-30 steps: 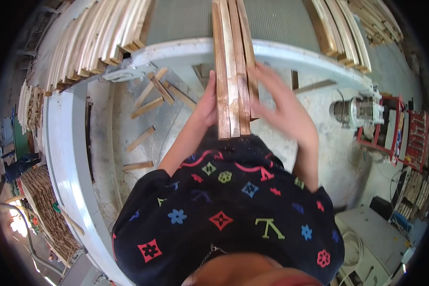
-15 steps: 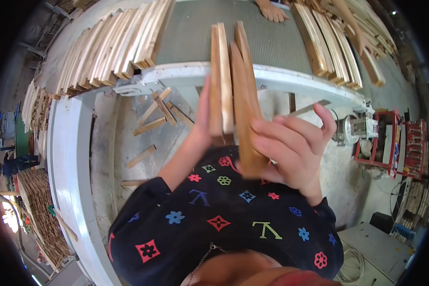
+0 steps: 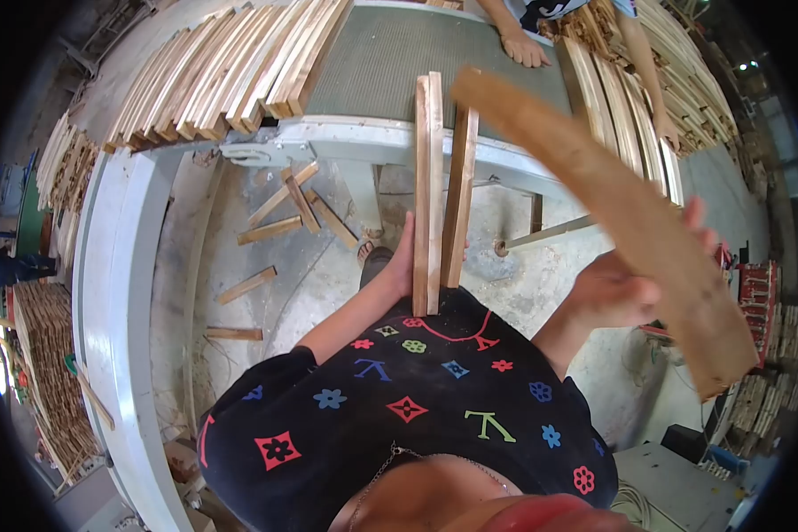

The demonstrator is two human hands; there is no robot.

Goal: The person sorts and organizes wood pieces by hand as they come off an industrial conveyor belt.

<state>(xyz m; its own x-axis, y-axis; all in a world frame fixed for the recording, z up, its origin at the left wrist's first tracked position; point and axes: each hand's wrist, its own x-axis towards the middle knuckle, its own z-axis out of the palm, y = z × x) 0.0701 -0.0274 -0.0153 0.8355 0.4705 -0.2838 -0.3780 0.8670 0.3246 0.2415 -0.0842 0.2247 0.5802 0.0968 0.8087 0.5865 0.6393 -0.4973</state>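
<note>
My left hand [image 3: 404, 257] is wrapped round a few wooden slats [image 3: 428, 195], held upright in front of my chest. One slat [image 3: 461, 186] stands slightly apart from the others at their right, with a gap between. Out to the right, my right hand [image 3: 621, 288] grips a single wooden plank [image 3: 603, 191], its broad face towards me. This plank looks bowed and slants from upper left to lower right; some of my fingers are hidden behind it.
Ahead is a machine bed with a ribbed green belt [image 3: 390, 62] and a white metal frame [image 3: 355, 133]. Rows of slats [image 3: 230, 71] line its left, more [image 3: 607, 102] its right. A co-worker's hand [image 3: 525, 46] rests on the belt. Offcuts [image 3: 301, 199] lie on the floor.
My right hand has swung one plank away to the right from the slats and turned its broad face towards me. The left hand still holds the others, slightly further right.
</note>
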